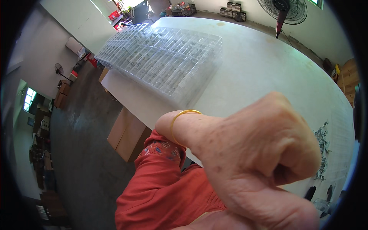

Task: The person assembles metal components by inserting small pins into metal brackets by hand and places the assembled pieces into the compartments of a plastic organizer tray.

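Bent fingers (301, 155) of one left hand (257, 149), before one white table (264, 69).
How far they close, or on what, cannot be told; nor whether skin along the lower edge belongs to the right hand. One bangle (173, 128) circles the wrist, above one red sleeve (147, 180). Beyond the knuckles, one pile of silvery bits (322, 149) lies on the table; clear trays (168, 57), stacked beyond sure counting, stand at its far left. Outward: one box (128, 132), two fans (293, 9).
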A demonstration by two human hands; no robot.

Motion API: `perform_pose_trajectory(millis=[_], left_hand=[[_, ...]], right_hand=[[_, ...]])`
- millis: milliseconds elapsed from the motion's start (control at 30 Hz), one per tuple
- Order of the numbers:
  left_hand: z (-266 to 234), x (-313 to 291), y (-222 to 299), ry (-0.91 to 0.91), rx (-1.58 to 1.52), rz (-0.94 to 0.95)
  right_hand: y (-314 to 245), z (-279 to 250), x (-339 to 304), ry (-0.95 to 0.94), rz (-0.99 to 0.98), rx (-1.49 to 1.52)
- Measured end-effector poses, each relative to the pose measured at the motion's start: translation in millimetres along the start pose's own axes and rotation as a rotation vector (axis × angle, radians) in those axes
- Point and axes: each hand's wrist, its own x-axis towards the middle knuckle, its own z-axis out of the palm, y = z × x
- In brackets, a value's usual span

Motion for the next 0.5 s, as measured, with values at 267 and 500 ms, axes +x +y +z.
perform_pose_trajectory(millis=[267, 500], left_hand=[[-14, -10, -22, 0.019, -0.426, -0.034], [10, -8, -4, 0.205, -0.354, -0.065]], right_hand=[[16, 1, 6, 0.08, 0.1, 0.132], [19, 6, 8, 0.099, 0.114, 0.125]])
